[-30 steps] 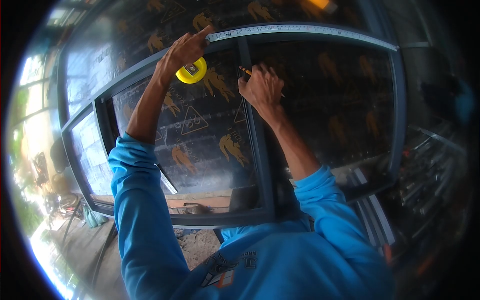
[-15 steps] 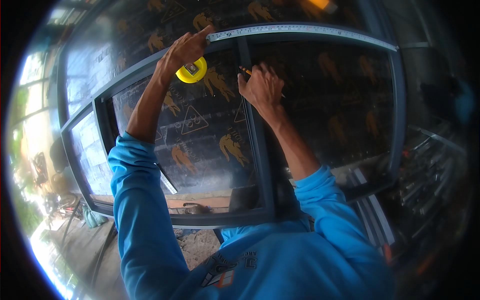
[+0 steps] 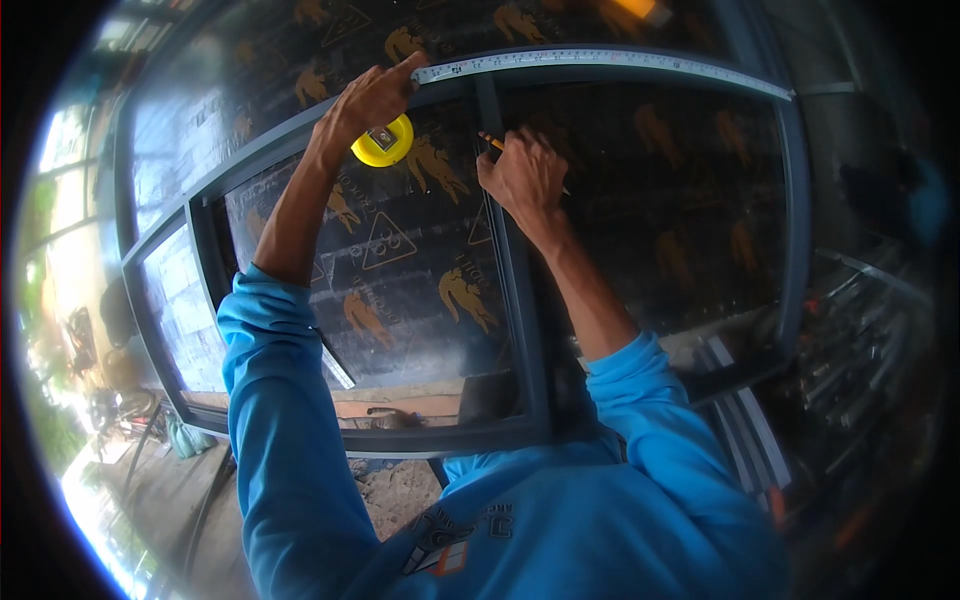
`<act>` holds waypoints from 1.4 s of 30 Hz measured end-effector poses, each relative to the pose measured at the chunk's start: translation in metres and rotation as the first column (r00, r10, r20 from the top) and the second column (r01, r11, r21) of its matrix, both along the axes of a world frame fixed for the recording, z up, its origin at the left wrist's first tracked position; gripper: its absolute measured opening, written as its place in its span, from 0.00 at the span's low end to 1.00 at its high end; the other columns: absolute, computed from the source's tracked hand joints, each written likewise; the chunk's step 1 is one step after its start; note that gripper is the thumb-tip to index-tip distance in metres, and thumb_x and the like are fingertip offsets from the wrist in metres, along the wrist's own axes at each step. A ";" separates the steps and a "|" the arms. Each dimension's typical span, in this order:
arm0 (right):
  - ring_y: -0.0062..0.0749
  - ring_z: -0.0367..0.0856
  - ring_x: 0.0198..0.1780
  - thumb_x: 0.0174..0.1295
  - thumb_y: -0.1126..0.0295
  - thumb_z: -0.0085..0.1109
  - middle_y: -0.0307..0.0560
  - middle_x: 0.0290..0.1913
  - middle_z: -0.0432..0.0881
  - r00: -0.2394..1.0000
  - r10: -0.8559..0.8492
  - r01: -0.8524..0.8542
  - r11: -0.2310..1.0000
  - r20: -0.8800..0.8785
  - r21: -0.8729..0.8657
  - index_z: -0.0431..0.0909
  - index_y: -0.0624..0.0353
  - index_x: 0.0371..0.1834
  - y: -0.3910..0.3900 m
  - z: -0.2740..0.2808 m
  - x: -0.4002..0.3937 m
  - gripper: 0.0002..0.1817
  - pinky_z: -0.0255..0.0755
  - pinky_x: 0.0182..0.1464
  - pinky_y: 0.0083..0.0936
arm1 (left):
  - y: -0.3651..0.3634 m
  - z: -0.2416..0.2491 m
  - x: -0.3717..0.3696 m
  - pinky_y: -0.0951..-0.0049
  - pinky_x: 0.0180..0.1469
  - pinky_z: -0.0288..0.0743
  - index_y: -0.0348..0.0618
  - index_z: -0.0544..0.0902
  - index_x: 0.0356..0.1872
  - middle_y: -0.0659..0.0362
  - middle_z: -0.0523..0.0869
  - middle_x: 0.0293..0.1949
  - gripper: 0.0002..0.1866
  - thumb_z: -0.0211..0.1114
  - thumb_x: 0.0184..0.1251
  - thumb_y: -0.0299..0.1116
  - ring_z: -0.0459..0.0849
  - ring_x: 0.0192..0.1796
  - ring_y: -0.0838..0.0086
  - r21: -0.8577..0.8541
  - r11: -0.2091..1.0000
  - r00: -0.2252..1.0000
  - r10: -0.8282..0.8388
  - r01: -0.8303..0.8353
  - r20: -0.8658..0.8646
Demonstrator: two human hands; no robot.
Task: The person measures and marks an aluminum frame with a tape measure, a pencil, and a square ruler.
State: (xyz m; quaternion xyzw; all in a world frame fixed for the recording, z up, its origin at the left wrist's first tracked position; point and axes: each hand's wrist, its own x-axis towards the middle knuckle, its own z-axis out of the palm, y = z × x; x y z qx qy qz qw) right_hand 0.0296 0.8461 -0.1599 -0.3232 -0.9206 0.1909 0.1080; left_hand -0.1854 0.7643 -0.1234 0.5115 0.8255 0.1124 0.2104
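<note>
My left hand (image 3: 375, 98) is closed on a yellow tape measure (image 3: 384, 143), whose round case hangs below the fingers. The pulled-out tape blade (image 3: 600, 58) lies along a dark grey metal frame bar and reaches the frame's right corner. In my right hand (image 3: 526, 178) is a pencil (image 3: 490, 141), its tip end poking out past the thumb. This hand is just right of the upright bar (image 3: 515, 310) and below the blade, apart from it. The frame (image 3: 450, 438) surrounds dark panels with gold printed figures.
A small ruler-like strip (image 3: 337, 365) lies near my left sleeve. Long metal profiles (image 3: 745, 430) lean at the lower right, with a pile of bars (image 3: 860, 340) beyond. An orange object (image 3: 636, 8) shows at the top edge. Cables run over the floor at left.
</note>
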 end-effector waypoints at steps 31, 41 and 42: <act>0.39 0.83 0.34 0.43 0.61 0.70 0.51 0.31 0.81 1.000 -0.012 0.012 0.999 -0.012 0.033 0.81 0.64 0.24 -0.002 -0.001 0.000 0.15 0.80 0.30 0.34 | -0.001 -0.002 -0.001 0.70 0.21 0.72 0.47 0.69 0.57 0.49 0.82 0.22 0.16 0.50 0.70 0.26 0.81 0.18 0.69 0.001 1.000 1.000 -0.005 0.005 -0.005; 0.45 0.83 0.34 0.46 0.61 0.70 0.53 0.31 0.82 1.000 -0.025 0.025 1.000 -0.016 -0.010 0.81 0.65 0.26 -0.002 0.002 0.001 0.16 0.78 0.34 0.40 | 0.000 0.003 0.002 0.72 0.18 0.70 0.44 0.68 0.61 0.49 0.82 0.21 0.18 0.50 0.70 0.26 0.79 0.16 0.71 -0.005 1.000 0.999 -0.020 0.020 -0.043; 0.46 0.83 0.35 0.46 0.61 0.70 0.53 0.31 0.82 1.000 -0.026 0.026 1.000 -0.014 -0.016 0.81 0.65 0.26 -0.002 0.002 0.001 0.16 0.78 0.34 0.40 | 0.000 0.002 0.001 0.72 0.18 0.70 0.44 0.68 0.61 0.49 0.82 0.20 0.19 0.50 0.70 0.26 0.79 0.15 0.71 -0.006 1.000 0.998 -0.025 0.025 -0.049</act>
